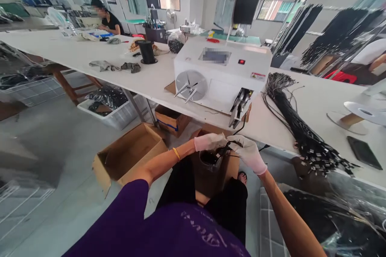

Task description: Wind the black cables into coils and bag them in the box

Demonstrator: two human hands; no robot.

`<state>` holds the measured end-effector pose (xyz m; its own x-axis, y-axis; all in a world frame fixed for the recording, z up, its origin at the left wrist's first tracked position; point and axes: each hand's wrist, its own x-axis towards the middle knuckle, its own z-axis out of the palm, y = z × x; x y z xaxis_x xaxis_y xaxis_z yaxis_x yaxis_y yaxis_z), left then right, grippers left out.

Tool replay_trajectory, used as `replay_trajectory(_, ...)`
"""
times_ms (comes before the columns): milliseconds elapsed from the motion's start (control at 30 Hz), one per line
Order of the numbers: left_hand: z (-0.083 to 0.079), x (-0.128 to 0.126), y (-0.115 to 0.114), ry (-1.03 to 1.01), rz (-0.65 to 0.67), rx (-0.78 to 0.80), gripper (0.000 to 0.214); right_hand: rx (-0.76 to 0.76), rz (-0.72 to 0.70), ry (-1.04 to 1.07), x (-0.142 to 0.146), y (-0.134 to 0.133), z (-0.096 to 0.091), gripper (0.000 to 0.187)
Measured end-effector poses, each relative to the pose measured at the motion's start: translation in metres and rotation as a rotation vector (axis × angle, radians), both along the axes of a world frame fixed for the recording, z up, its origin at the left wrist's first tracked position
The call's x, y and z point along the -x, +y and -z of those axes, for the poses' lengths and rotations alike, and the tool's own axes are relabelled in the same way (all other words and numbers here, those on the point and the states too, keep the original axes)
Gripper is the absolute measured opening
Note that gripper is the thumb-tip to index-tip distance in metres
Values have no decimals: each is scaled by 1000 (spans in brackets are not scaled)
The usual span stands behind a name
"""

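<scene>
My two gloved hands meet over my lap, just below the front edge of the bench. My right hand (pixel 246 153) is closed, its fingers gripping a looped black cable (pixel 223 149). Against it, my left hand (pixel 211 141) pinches at the same cable, though its fingertips are partly hidden. Above them stands a white winding machine (pixel 221 78) with a round pronged disc (pixel 191 85) on its front. A black cable strand runs down from the machine's metal feed head (pixel 240 106) towards my hands. Under the hands sits an open cardboard box (pixel 208 178) with a plastic-lined opening showing dark contents.
A thick bundle of black cables (pixel 294 116) lies right of the machine, near a phone (pixel 364 151) and a white spool (pixel 366 112). A black spool (pixel 147 52) stands left. Another cardboard box (pixel 132 152) is on the floor. A person (pixel 110 20) sits farther back.
</scene>
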<state>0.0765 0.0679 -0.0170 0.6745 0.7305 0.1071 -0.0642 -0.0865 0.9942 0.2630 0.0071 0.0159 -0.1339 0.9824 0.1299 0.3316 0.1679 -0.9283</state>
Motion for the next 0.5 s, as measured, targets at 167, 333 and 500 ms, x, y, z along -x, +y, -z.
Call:
replay_trajectory(167, 71, 1, -71, -46, 421, 677, 39, 270, -35, -36, 13, -49, 57, 24)
replay_trajectory(333, 132, -15, -112, -39, 284, 1151, 22, 322, 143, -2, 7, -87, 129, 24)
replay_trajectory(500, 163, -49, -69, 222, -42, 1107, 26, 229, 333, -135, -41, -81, 126, 21)
